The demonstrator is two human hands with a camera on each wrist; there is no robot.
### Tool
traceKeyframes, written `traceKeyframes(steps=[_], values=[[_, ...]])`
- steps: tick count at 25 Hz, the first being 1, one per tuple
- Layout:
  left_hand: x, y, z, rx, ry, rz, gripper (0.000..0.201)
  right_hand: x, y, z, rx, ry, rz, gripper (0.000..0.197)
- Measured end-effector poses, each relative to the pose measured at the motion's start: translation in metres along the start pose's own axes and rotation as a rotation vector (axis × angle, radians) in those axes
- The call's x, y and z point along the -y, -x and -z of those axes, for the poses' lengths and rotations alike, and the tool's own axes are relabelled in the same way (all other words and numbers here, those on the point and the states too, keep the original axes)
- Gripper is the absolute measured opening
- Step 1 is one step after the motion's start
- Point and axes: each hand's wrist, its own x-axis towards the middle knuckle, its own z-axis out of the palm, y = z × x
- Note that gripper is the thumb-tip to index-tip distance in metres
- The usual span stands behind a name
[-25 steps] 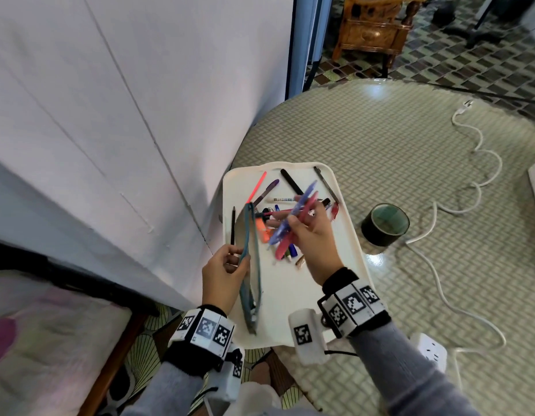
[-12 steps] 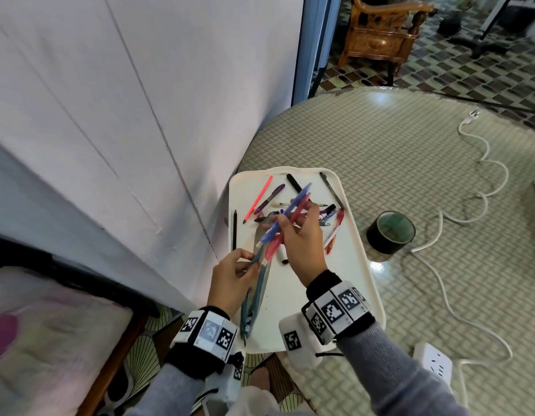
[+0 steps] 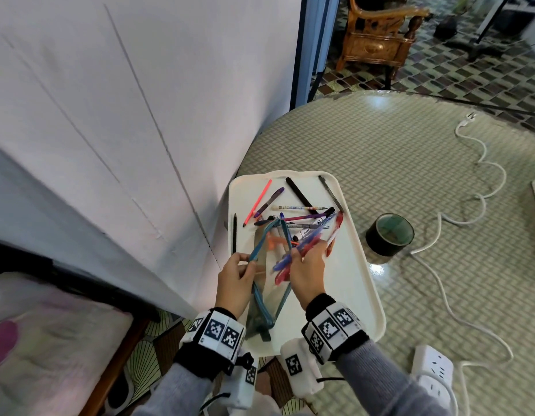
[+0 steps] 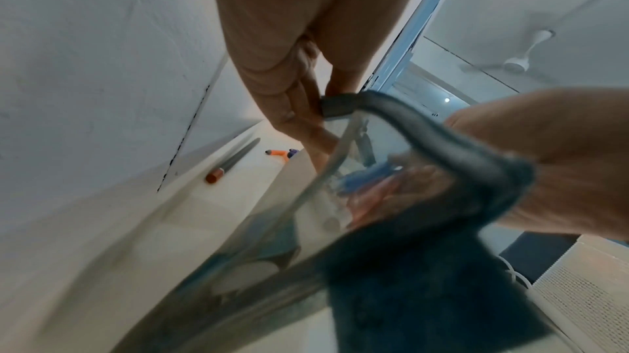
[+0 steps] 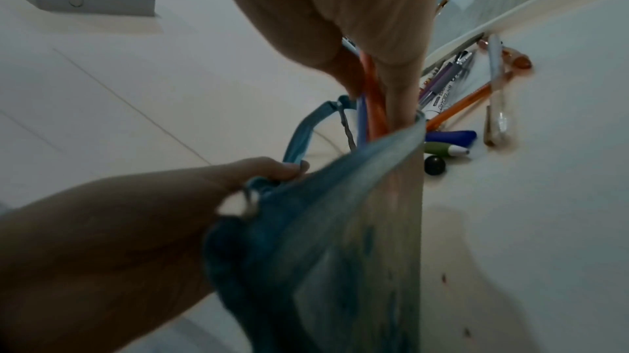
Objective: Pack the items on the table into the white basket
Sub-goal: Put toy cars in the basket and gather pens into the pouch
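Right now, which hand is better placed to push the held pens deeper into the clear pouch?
The right hand. It already grips the pens with their tips inside the pouch mouth. The left hand pinches the pouch's blue rim, holding it open.

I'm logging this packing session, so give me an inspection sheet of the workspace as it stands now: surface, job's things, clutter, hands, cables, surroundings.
Surface: round table with a woven-pattern cover, glare spots on it.
Job's things: white tray with loose pens scattered at its far end; clear pouch with blue zip edging held open above it.
Clutter: dark tape roll right of the tray.
Hands: left hand pinches the pouch's rim; right hand grips a blue and a red pen, ends inside the pouch mouth.
Cables: white cable snakes across the table to a power strip at the near edge.
Surroundings: white wall left; wooden chair on patterned floor beyond.
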Motion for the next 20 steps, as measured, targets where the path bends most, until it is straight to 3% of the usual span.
traceKeyframes(steps=[2,5,9,11,17,20], values=[[-0.004,-0.001,0.001,0.005,0.013,-0.010,0.006,-0.014,-0.003,-0.003,0.152,0.172,-0.053,0.020],[-0.006,-0.001,0.005,-0.016,0.037,-0.023,0.005,-0.014,-0.002,-0.003,0.325,0.361,0.002,0.037],[-0.004,-0.003,0.015,-0.066,0.016,-0.023,0.010,0.006,-0.027,0.015,0.130,0.231,0.087,0.021],[-0.001,-0.007,0.020,-0.087,0.007,-0.017,0.009,0.007,-0.053,0.031,0.088,0.365,0.144,0.021],[0.002,-0.013,0.026,-0.104,-0.008,-0.023,0.007,-0.026,-0.112,0.072,0.309,1.048,0.304,0.046],[0.005,-0.015,0.026,-0.118,-0.022,-0.026,0.004,-0.036,-0.112,0.070,0.308,1.146,0.296,0.031]])
